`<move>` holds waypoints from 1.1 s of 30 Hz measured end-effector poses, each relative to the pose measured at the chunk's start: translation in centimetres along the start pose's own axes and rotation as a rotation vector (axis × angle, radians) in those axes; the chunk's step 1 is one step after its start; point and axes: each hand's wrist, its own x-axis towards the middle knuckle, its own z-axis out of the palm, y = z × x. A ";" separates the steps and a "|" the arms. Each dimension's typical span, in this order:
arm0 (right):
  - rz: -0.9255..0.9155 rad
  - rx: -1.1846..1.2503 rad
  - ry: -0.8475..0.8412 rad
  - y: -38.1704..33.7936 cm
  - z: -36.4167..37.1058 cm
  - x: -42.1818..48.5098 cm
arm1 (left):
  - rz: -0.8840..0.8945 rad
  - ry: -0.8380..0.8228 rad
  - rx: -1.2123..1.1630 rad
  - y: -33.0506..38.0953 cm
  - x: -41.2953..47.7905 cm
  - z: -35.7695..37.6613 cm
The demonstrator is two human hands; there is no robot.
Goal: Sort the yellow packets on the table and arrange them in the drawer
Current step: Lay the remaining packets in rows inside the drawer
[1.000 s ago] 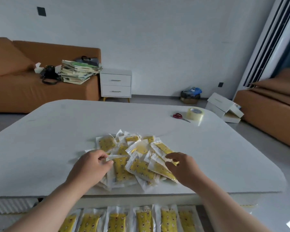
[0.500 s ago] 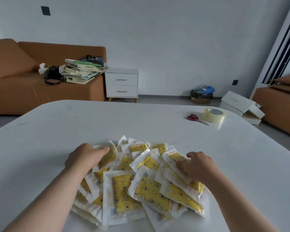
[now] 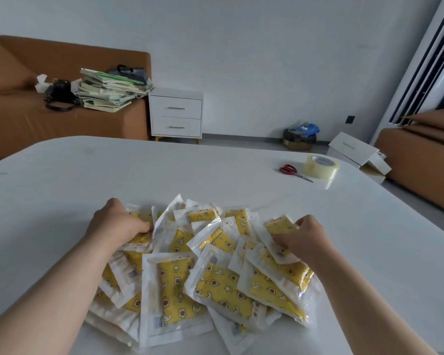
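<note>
**Both hands in the heap of packets**

The white surface [image 3: 62,190] is wide. The yellow packets [image 3: 210,278] lie on it in one loose, overlapping heap by its near edge, about midway along. They look light, flat and floppy. Their glossy clear sleeves will, I judge, slide over one another, so I would take each by its sealed white border rather than its yellow middle. My left hand [image 3: 116,226] has its fingers curled into the heap's far-left side, gripping a packet edge. My right hand [image 3: 305,239] pinches one packet at the far-right side. The drawer is out of view. Toward the far right corner sit a tape roll [image 3: 321,166] and red scissors [image 3: 291,171], well apart from the heap and, I think, out of my way.
</note>
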 end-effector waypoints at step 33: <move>-0.158 -0.431 -0.320 0.5 -3.4 -4.3 | -0.058 -0.077 -0.796 -2.3 -9.9 -9.4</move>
